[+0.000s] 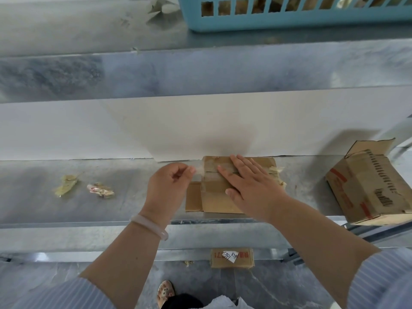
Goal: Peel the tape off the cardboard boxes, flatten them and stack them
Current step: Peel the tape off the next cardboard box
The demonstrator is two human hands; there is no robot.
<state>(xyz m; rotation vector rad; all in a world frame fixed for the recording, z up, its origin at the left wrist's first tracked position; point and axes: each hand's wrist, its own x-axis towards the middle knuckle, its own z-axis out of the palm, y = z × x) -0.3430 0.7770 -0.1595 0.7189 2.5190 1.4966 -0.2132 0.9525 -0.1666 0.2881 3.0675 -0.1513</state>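
A small brown cardboard box [214, 197] lies on the metal shelf [111, 210] in the middle of the view. My right hand [249, 184] presses flat on its top with straight fingers. My left hand [169, 186] pinches the end of a strip of clear tape [198, 172] at the box's left edge; the strip stretches from my fingers to the box top. Torn tape ends stick out at the box's right side [278, 172].
A larger open cardboard box [370, 188] with red print sits tilted at the shelf's right end. Two crumpled tape wads [66, 186] [100, 190] lie to the left. A blue basket [289, 16] stands on the upper shelf. Another box [231, 257] sits on the floor below.
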